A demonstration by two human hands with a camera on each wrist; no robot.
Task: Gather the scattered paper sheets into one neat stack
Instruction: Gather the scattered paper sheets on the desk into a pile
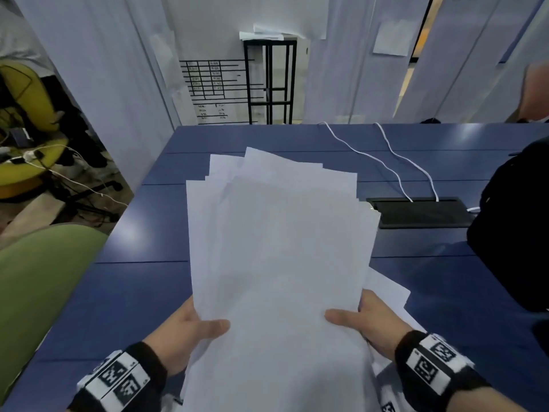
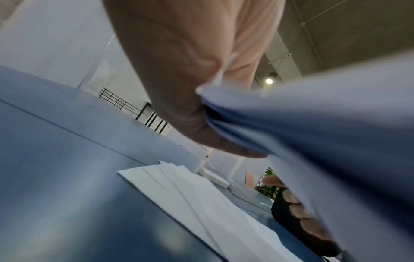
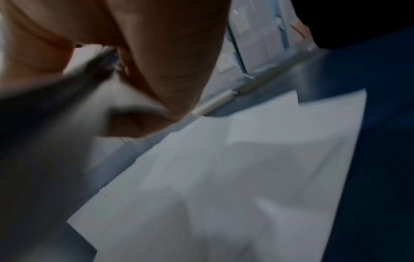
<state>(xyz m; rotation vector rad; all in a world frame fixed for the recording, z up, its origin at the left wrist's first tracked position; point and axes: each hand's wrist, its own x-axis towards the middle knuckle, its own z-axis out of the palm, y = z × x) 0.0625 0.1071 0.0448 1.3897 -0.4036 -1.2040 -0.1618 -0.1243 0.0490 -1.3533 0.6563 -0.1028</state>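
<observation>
A: Surface: blue table [image 1: 142, 292], panel seams across it, pale partition walls behind.
B: Main item?
A: Bundle of white paper sheets [image 1: 279, 248], lifted off the table near its front edge, far ends fanned and uneven, corners out of line.
B: Held how?
A: Left hand [image 1: 190, 331]: thumb on top of the bundle's left edge, fingers underneath, gripping. Right hand [image 1: 368, 319]: thumb on top at the right edge, fingers curled under, gripping as well. Fingertips [image 2: 309, 225] of the right hand visible beneath the bundle in the left wrist view.
B: Wrists?
A: Black bands with black-and-white square markers on each.
B: Other paper?
A: More loose sheets [image 3: 246, 177] flat on the table under and just right of the held bundle, overlapping at differing angles; corners showing beside the right hand in the head view. Exact count: cannot tell.
B: Further out?
A: Black recessed cable box [image 1: 421, 212] in the tabletop, right of the bundle; two white cables [image 1: 386, 168] running from it to the far edge. Dark bag [image 1: 517, 227] at the right margin. Green chair back [image 1: 38, 292] at the left. Black metal rack [image 1: 270, 81] with papers on top against the far wall, beside a wall chart of black ruled lines [image 1: 214, 81].
</observation>
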